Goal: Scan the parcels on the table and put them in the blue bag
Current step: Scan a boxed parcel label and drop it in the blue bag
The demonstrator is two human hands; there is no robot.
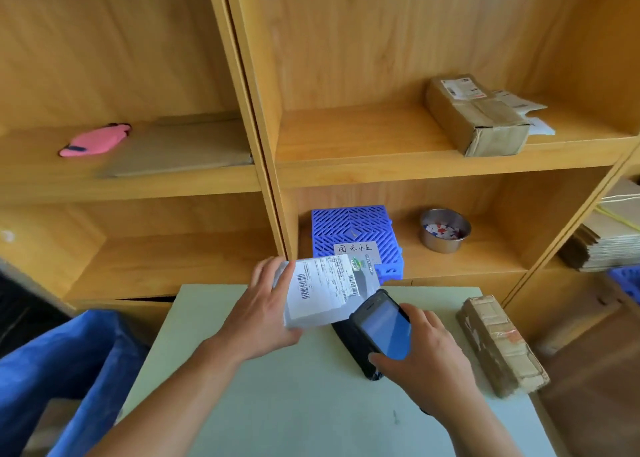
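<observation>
My left hand holds a white soft parcel above the pale green table, its barcode label facing up. My right hand grips a black handheld scanner with a lit blue screen, its top end right under the parcel's near right corner. A black parcel lies on the table beneath the scanner, mostly hidden. A long brown taped cardboard parcel lies at the table's right edge. The blue bag stands open at the lower left, beside the table.
Wooden shelves rise behind the table. They hold a cardboard box with loose labels, a pink pouch by a flat brown envelope, a blue plastic crate with a handwritten label, and a metal bowl. Flattened cartons are stacked at the right.
</observation>
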